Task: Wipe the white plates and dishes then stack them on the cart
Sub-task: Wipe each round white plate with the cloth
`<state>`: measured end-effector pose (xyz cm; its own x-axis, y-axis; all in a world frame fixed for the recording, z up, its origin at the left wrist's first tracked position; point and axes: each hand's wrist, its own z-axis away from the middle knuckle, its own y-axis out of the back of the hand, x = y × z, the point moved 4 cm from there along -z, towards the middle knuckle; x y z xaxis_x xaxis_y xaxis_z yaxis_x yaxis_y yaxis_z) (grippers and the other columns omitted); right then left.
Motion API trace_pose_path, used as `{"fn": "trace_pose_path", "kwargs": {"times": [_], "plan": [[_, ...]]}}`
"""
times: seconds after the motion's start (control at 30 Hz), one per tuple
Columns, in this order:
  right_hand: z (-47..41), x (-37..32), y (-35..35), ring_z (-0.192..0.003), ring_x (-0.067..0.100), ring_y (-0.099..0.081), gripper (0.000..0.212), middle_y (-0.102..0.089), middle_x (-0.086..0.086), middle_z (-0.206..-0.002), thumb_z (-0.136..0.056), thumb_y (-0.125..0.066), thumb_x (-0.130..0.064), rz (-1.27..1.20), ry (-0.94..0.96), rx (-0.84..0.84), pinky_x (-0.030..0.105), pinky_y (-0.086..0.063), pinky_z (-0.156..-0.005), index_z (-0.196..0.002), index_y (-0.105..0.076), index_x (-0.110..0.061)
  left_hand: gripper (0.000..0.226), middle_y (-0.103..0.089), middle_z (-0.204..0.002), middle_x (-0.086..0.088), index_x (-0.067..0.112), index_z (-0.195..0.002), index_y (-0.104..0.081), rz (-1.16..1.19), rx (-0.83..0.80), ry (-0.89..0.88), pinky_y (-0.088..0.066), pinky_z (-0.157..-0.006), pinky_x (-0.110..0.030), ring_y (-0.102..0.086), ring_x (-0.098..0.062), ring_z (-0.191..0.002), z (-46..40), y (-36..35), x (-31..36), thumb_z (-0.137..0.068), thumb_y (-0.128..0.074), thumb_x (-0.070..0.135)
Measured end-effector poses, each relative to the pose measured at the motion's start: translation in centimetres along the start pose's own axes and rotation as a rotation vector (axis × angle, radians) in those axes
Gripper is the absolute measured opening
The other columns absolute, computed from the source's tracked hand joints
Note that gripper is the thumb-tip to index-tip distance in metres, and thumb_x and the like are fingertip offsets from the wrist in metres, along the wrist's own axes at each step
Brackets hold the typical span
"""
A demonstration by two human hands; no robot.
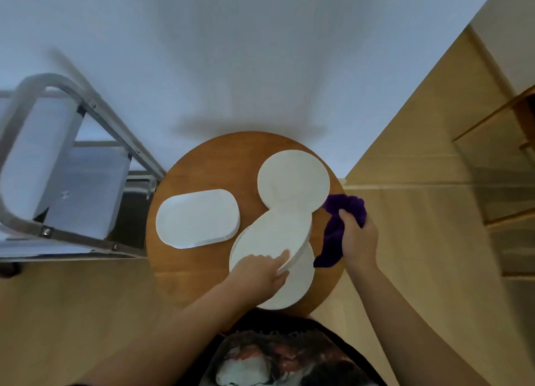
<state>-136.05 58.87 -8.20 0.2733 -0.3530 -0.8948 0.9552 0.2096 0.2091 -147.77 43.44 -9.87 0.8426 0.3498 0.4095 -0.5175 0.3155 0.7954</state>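
Nearest, the left hand (262, 272) grips the rim of a round white plate (272, 238), tilted up off a second round plate (295, 287) lying flat beneath it on the round wooden table (173, 264). At right, the right hand (359, 238) is closed around a purple cloth (335, 238). An oblong white dish (198, 217) (long axis left-right) lies left; a third round plate (293, 180) farther back. The metal cart (58, 168) stands far left.

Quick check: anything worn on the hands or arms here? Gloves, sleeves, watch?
No. Left hand and right hand are bare, no gloves, rings or watch visible. Both forearms are uncovered up to the frame edge. Only a dark printed shirt shows below.
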Motion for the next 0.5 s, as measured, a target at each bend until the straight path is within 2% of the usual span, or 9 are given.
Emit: {"fn": "trace_pose_path", "kwargs": {"times": [0.07, 0.17, 0.23, 0.3, 0.4, 0.5], "plan": [[-0.3, 0.8, 0.4, -0.068, 0.015, -0.06, 0.01, -0.064, -0.003, -0.072, -0.087, -0.06, -0.019, 0.029, -0.001, -0.008, 0.032, -0.047, -0.066, -0.078, -0.063, -0.024, 0.054, -0.052, -0.131, -0.008, 0.023, -0.15, -0.013, -0.167, -0.07, -0.048, -0.05, -0.083, -0.032, -0.061, -0.024, -0.098, -0.6, -1.5, 0.0, -0.101, -0.031, 0.036], [-0.5, 1.9, 0.7, -0.074, 0.019, -0.06, 0.008, -0.064, 0.001, -0.077, -0.086, -0.061, -0.019, 0.046, -0.031, -0.025, 0.037, -0.048, -0.072, -0.08, -0.063, -0.022, 0.056, -0.014, -0.157, -0.012, 0.02, -0.151, -0.007, -0.274, -0.205, -0.064, -0.047, -0.092, -0.041, -0.051, -0.036, -0.119, -0.9, -3.4, -0.4, -0.101, -0.034, 0.024], [-0.7, 2.4, 0.9, -0.074, 0.019, -0.06, 0.007, -0.064, 0.0, -0.077, -0.086, -0.061, -0.019, 0.043, -0.051, -0.03, 0.035, -0.047, -0.072, -0.081, -0.064, -0.023, 0.059, 0.0, -0.159, -0.011, 0.02, -0.151, -0.006, -0.322, -0.254, -0.11, -0.042, -0.099, -0.045, -0.028, -0.038, -0.137, -0.9, -4.4, -0.8, -0.1, -0.036, 0.016], [-0.9, 2.6, 1.0, -0.07, 0.014, -0.06, 0.01, -0.064, -0.004, -0.073, -0.086, -0.061, -0.018, 0.04, -0.049, -0.031, 0.031, -0.046, -0.067, -0.079, -0.064, -0.025, 0.063, 0.005, -0.16, -0.008, 0.022, -0.151, -0.003, -0.346, -0.27, -0.151, -0.034, -0.106, -0.049, -0.011, -0.038, -0.143, -0.7, -5.5, -1.2, -0.1, -0.038, 0.013], [-1.2, 2.7, 1.2, -0.064, 0.008, -0.06, 0.013, -0.064, -0.01, -0.066, -0.086, -0.061, -0.018, 0.048, -0.046, -0.045, 0.028, -0.045, -0.063, -0.078, -0.065, -0.027, 0.062, 0.005, -0.16, -0.007, 0.021, -0.151, -0.002, -0.407, -0.292, -0.193, -0.016, -0.114, -0.053, -0.002, -0.036, -0.145, -0.6, -7.3, -1.9, -0.1, -0.037, 0.013], [-1.4, 2.9, 0.8, -0.066, 0.012, -0.059, 0.013, -0.063, -0.007, -0.068, -0.086, -0.061, -0.018, 0.078, -0.041, -0.081, 0.03, -0.046, -0.065, -0.077, -0.065, -0.027, 0.058, 0.005, -0.16, -0.006, 0.02, -0.151, 0.0, -0.423, -0.307, -0.188, -0.008, -0.114, -0.053, 0.002, -0.035, -0.145, -0.6, -9.1, -2.9, -0.102, -0.03, 0.014]]}}
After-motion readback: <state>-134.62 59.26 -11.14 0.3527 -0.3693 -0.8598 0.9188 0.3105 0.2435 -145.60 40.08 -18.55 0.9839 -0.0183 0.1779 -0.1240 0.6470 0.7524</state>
